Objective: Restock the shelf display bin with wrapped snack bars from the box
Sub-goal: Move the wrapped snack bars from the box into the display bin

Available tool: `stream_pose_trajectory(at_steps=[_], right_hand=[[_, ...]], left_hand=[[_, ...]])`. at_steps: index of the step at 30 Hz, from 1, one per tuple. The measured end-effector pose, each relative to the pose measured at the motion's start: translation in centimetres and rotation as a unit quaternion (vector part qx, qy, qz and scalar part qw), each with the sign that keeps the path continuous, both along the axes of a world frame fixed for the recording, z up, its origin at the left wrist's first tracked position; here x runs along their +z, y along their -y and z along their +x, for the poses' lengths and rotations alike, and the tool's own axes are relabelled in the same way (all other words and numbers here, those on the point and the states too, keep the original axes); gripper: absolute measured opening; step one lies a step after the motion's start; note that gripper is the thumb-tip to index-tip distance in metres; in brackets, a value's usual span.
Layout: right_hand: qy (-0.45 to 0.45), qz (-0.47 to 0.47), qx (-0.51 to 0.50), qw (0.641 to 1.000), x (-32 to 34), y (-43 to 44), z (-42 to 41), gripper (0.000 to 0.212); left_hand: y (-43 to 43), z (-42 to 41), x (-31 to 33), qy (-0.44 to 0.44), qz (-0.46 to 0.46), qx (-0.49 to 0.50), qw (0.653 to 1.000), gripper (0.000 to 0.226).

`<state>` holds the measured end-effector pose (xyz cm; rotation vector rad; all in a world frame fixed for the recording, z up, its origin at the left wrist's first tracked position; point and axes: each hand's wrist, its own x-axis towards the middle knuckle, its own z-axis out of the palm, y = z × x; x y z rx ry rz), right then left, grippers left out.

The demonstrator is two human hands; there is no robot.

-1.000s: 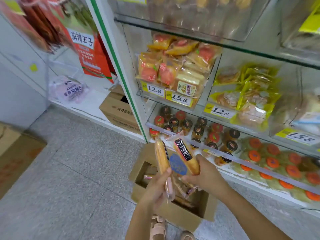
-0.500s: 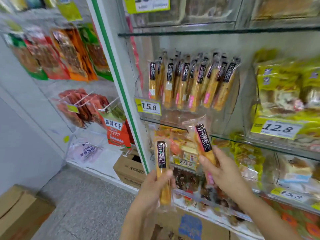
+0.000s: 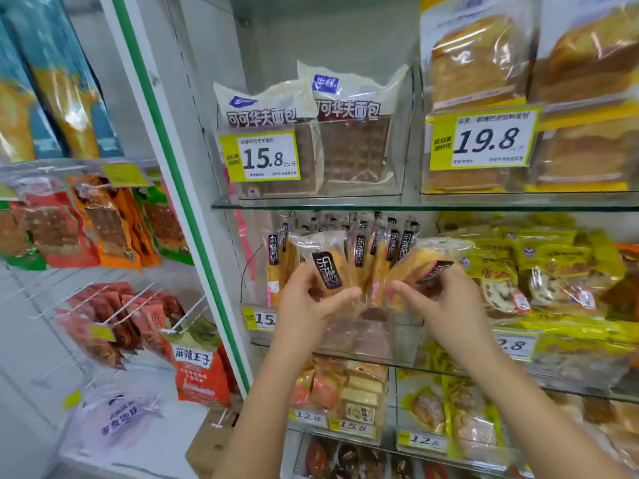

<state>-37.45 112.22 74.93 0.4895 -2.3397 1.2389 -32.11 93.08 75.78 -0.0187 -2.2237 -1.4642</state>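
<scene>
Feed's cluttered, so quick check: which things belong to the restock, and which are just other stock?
Job: left hand, left bar, right hand, right bar, display bin, bars standing in it.
Not the job: waffle bread packs, yellow cake packs, hanging red packets.

One view only: a head-worn wide-angle camera, facing forward and slightly down at the glass shelf (image 3: 311, 203), at close range; the left hand (image 3: 304, 302) and right hand (image 3: 446, 305) sit mid-frame.
</scene>
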Motion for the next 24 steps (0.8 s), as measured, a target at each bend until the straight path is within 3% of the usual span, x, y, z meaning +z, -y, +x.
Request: stream_pose_trajectory(at_steps=[4,7,9,12,15,20,24], right_hand=[[0.025,0.02,-0.04,0.999,-1.4,1.5,-3.0,0.024],[0.062,0.017,-0.077,0.995,-2.0,2.5,-4.4,0.045],[0.076,0.018,-0.094,0.993,-2.2,2.7,-5.3,0.042],[0.09,0.045,-0.13,0.986,-2.1,2.9,-6.7,0.042],[0.117,0.122,-0.195,0.966,-1.0,3.7,-7.5,0.047],[0.213,0.245,-0.219,0.92,0.4,4.8,-9.5,0.027],[0.222,0.207,-0.213,0.929,0.4,5.5,-11.1,0.061]], left_hand=[[0.1,-4.4,-0.2,0.011,-0.037,-0.006,0.999,0.038],[-0.1,-7.2,-1.4,0.055,-0.097,0.002,0.994,0.057],[-0.7,-8.6,-1.8,0.083,-0.102,0.001,0.991,0.064],[-1.7,-10.8,-2.1,0.114,-0.115,-0.005,0.987,0.055],[-2.6,-12.7,-2.1,0.165,-0.13,0.0,0.978,0.06],[-3.4,-14.5,-2.8,0.212,-0.188,0.012,0.959,0.056],[-3.7,-15.3,-3.3,0.238,-0.207,0.002,0.949,0.042]])
